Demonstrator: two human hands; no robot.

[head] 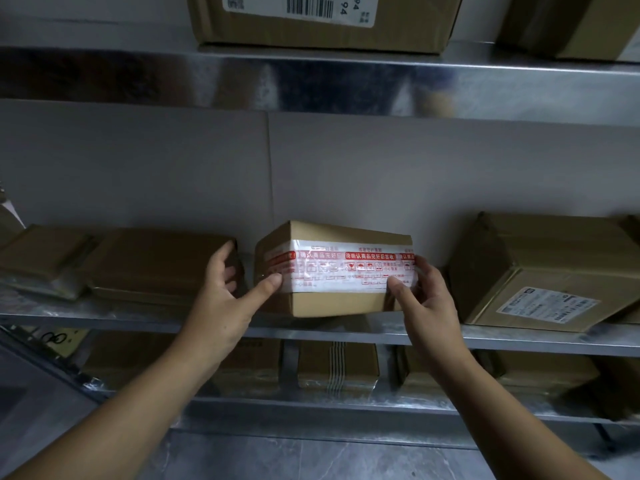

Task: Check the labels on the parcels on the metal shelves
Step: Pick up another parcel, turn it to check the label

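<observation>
A small cardboard parcel (332, 233) wrapped in white tape with red print stands tilted on the middle metal shelf (346, 332), its front face turned toward me. My left hand (228, 299) holds its left end, thumb pressed on the taped front and fingers curled behind the box's left side. My right hand (422, 299) grips the right end, thumb on the tape and fingers wrapped round the right edge. No shipping label shows on the visible faces of this parcel.
Flat brown parcels (156, 265) lie to the left on the same shelf. A larger box (540, 271) with a white label (547, 304) sits at the right. A labelled box (325, 22) stands on the upper shelf. More parcels (337, 367) fill the lower shelf.
</observation>
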